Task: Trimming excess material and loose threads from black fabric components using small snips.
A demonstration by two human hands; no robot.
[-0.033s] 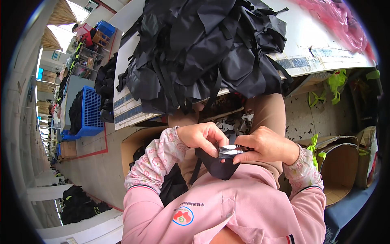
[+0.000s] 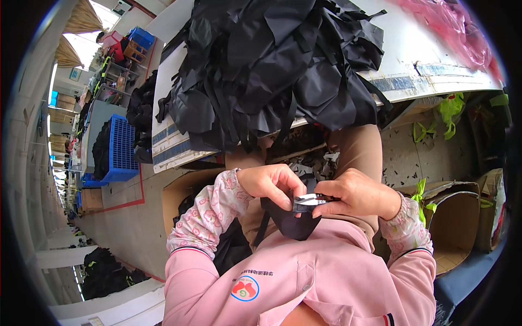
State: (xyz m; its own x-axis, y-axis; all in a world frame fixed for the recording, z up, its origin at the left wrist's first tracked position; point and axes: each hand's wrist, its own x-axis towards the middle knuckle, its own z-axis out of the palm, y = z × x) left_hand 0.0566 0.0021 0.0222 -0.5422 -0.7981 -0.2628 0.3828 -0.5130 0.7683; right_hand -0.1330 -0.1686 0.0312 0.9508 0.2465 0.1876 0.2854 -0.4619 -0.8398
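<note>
My left hand [image 2: 270, 185] pinches the top edge of a small black fabric piece [image 2: 289, 224] held over my lap. My right hand [image 2: 356, 196] grips small metal snips [image 2: 308, 201], and their blades meet the fabric edge right beside my left fingers. Both hands are close together in front of my pink jacket. A big heap of black fabric pieces with straps [image 2: 272, 65] lies on the white table [image 2: 435, 65] just beyond my knees.
An open cardboard box [image 2: 462, 228] stands at my right and another [image 2: 182, 190] at my left, under the table edge. Black scraps litter the floor. A blue crate [image 2: 122, 146] sits on a far table at left. Pink plastic [image 2: 457, 27] lies on the table's right end.
</note>
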